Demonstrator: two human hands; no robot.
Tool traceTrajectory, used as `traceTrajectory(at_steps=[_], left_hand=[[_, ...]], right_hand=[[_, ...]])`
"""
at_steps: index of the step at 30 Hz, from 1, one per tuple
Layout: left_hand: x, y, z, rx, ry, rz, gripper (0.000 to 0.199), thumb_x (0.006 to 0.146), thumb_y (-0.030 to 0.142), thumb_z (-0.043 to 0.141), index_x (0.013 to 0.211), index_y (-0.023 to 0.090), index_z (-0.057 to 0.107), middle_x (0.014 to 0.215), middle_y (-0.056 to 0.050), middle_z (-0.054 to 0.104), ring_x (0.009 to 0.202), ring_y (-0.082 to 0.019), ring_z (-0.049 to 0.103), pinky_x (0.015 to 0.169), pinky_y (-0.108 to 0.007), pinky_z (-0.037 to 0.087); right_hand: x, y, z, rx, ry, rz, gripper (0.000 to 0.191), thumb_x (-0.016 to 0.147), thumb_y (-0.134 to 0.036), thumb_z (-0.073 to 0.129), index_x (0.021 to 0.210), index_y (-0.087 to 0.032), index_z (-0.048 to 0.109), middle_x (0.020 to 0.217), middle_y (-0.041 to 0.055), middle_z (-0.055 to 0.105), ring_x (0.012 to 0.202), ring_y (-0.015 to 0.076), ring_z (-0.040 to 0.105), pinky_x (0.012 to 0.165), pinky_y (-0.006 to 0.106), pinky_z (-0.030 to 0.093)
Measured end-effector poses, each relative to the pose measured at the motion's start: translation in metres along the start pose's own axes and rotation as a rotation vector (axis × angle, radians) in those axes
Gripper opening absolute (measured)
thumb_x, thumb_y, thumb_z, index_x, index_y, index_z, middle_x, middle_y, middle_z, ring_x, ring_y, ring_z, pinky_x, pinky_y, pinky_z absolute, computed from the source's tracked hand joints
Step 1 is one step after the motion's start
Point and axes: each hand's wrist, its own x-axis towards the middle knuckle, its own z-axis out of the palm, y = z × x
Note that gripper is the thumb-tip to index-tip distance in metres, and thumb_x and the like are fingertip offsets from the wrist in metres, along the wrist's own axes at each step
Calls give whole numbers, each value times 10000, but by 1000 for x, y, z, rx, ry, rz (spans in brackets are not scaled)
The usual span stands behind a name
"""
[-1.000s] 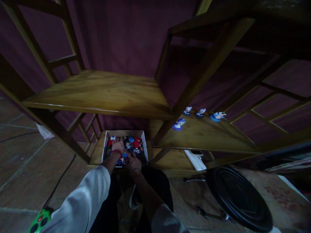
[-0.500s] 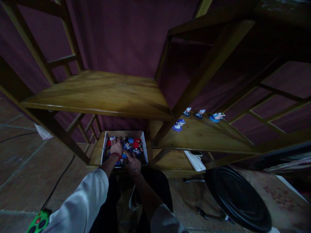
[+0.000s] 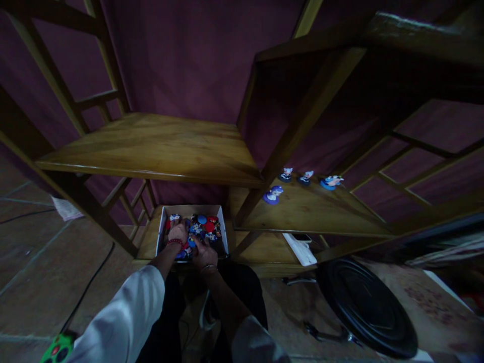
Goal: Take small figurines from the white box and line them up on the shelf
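Note:
A white open box [image 3: 225,238] on the low shelf holds several small figurines [image 3: 196,229] in blue, red, black and white. My left hand [image 3: 177,232], a red bead bracelet at its wrist, reaches down into the left part of the box. Its fingers are apart among the figurines, with the tips partly hidden. Beside it, over the front of the box, my right hand [image 3: 205,253] has its fingers closed at a small blue figurine [image 3: 191,242]. Dim light blurs the exact contact.
Above the box juts a wooden shelf [image 3: 159,146]. On the shelf to the right stand a purple-based figurine [image 3: 273,195], a blue-based figurine [image 3: 331,182] and two dark-based ones. A white flat object [image 3: 300,250] lies below. A black round stool [image 3: 366,307] is at right.
The view has shifted slightly, moving the shelves a little left. My left hand has sunk slightly deeper among the figurines, its fingers less visible. My right hand stays at about the same spot.

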Motion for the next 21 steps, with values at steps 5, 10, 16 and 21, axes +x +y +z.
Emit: traceTrajectory(at_steps=[5,10,16,21], left_hand=[[-7,-1,-6,-22,46,-33,309,799,256,410,1053,144,546,1036,-122,576,1003,-210,503,850,-284,369],[-17,2,-6,-38,95,-102,366,779,285,426,1115,154,488,1131,-139,470,884,-203,557,767,-291,418],[-32,-1,-8,32,148,-103,430,743,306,457,1119,98,479,1149,-174,423,1029,-260,476,871,-323,363],[-42,-4,-11,29,119,-109,446,730,340,472,1113,112,491,1157,-171,441,1064,-279,444,872,-342,356]], right_hand=[[-3,1,-2,-3,-5,-21,558,757,-222,427,1271,-404,310,1230,23,479,833,145,600,719,261,462],[-6,1,-4,-7,-36,-36,574,760,-218,416,1286,-401,276,1220,24,474,859,151,595,740,270,456],[-9,-1,-9,8,-55,-10,572,763,-210,420,1286,-395,280,1247,19,452,876,152,590,765,275,445],[-13,-1,-14,18,-67,4,557,762,-219,437,1269,-407,306,1252,18,444,888,152,591,769,273,441]])
